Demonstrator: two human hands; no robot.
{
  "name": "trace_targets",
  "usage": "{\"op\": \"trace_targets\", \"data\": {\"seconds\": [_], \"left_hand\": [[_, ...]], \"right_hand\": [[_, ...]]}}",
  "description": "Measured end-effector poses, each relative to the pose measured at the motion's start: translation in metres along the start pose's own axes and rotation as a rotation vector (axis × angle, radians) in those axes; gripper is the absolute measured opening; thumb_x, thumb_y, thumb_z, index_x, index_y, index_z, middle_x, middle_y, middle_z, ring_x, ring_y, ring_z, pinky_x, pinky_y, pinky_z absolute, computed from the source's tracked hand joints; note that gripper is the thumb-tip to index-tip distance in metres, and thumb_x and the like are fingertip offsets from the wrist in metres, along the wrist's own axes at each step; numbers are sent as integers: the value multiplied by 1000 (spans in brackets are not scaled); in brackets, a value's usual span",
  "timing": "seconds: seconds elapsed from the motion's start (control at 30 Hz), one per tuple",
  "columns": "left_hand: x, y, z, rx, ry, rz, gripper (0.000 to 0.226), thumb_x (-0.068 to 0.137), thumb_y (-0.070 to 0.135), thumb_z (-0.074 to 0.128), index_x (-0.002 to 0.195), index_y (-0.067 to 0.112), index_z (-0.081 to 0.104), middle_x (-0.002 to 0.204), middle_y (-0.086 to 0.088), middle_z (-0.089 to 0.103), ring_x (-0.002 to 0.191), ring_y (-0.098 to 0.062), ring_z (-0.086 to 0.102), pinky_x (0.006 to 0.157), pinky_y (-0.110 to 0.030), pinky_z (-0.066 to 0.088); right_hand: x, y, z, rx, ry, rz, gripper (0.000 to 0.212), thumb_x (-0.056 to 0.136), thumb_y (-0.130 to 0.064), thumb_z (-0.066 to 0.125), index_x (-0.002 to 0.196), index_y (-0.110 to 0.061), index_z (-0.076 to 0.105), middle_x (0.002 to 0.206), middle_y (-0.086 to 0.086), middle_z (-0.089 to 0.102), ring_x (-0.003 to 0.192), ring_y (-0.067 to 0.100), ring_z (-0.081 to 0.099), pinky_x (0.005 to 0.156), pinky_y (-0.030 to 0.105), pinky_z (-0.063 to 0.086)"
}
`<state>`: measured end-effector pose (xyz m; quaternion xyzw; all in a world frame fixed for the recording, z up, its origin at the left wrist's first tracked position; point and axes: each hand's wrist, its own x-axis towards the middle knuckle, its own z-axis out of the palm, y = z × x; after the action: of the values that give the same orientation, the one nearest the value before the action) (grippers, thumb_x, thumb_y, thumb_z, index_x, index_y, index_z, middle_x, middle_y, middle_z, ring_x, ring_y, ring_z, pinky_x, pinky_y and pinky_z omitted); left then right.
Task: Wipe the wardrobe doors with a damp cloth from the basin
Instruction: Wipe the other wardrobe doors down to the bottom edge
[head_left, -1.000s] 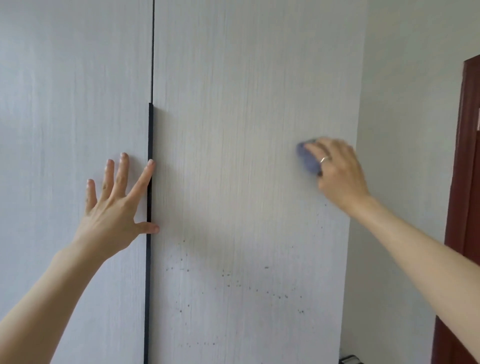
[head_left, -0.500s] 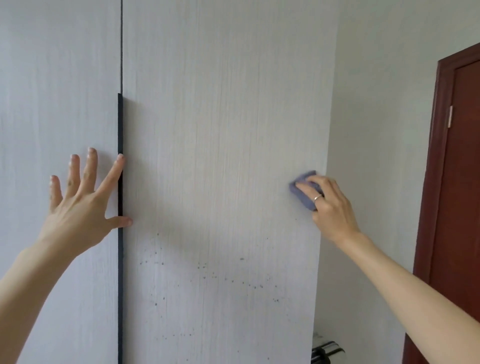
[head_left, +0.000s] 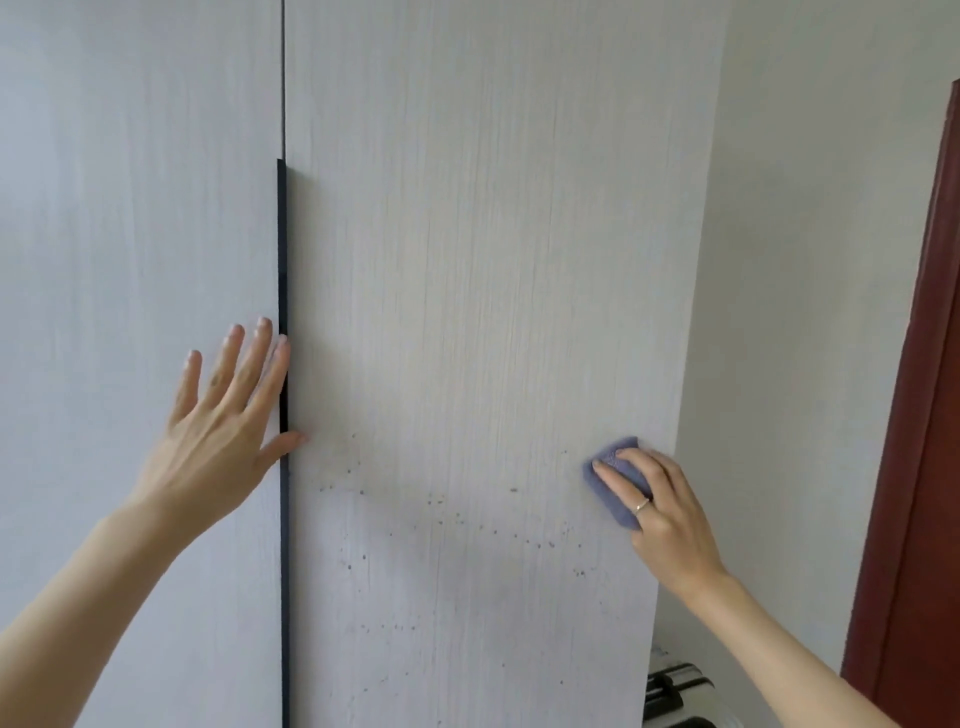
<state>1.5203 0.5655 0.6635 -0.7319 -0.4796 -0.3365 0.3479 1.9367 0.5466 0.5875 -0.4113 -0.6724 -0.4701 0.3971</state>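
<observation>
Head view: a folded blue cloth (head_left: 615, 480) is pressed flat against the right wardrobe door (head_left: 483, 312) near its right edge, under the fingers (head_left: 621, 475) of the right hand (head_left: 662, 512), which are laid together over it rather than pinching it. The left hand (head_left: 218, 426) is spread open, palm against the left wardrobe door (head_left: 130, 234), with the thumb reaching across the dark handle strip (head_left: 282, 312) between the doors. The cloth is judged soft, light and limp when damp; it is best held beneath a flat palm so it does not bunch or slip. Dark specks (head_left: 441, 514) are scattered across the lower right door, left of and below the cloth. A white wall (head_left: 810, 312) lies beside the wardrobe, a red-brown door frame (head_left: 930, 415) further right. A black-and-white object (head_left: 675, 686), not identifiable, sits low beside the wardrobe, and nothing obstructs the door face.
</observation>
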Motion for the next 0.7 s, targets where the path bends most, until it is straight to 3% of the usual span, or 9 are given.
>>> {"op": "trace_targets", "data": {"seconds": [0.1,0.27,0.33,0.4,0.47,0.53,0.6,0.7], "left_hand": [[12,-4,-9,62,-24,84,104,66,35,80,143,-8,26,154,-19,17,141,-37,17,110,-59,18],[22,-11,-14,134,-113,156,134,44,51,85,145,-7,19,156,-18,12,143,-31,14,116,-50,9],[21,-15,-14,138,-139,169,138,43,55,84,146,-5,15,156,-17,8,144,-27,7,117,-42,-1],[21,-18,-13,138,-150,172,140,44,57,83,147,-4,11,157,-16,5,145,-26,3,117,-40,-4],[21,-20,-11,135,-150,172,140,45,58,82,147,-3,9,157,-16,4,145,-27,4,117,-40,-4],[20,-22,-10,128,-135,176,140,45,60,80,148,-2,8,157,-16,2,145,-27,1,117,-40,-5],[20,-24,-8,116,-126,178,138,47,61,75,148,-1,6,157,-15,0,145,-27,-3,117,-40,-6],[24,-26,-4,82,-114,176,136,48,62,71,149,2,2,157,-13,-2,145,-25,-6,117,-39,-8]], "right_hand": [[36,15,-9,4,18,9,55,61,25,60,108,-2,69,114,8,47,99,30,45,77,45,53],[68,15,-13,57,77,299,70,55,29,60,117,-2,64,110,20,57,100,29,40,80,41,47],[47,0,-4,40,72,184,61,59,25,65,114,-1,66,112,18,53,100,32,42,82,42,45],[18,-19,5,22,-9,-90,50,62,14,73,109,-1,68,114,14,46,99,34,44,82,43,46],[0,-31,6,23,-146,-317,50,59,6,78,107,-5,70,113,12,46,98,31,46,78,41,52],[3,-30,3,27,-206,-382,54,57,5,82,108,-7,70,111,14,54,98,29,47,75,40,54],[20,-22,1,25,-163,-257,63,50,14,82,109,-4,69,109,16,58,98,31,47,75,43,52],[50,-14,0,39,-3,78,69,50,24,70,114,-2,66,110,14,51,97,32,45,77,43,44]]}}
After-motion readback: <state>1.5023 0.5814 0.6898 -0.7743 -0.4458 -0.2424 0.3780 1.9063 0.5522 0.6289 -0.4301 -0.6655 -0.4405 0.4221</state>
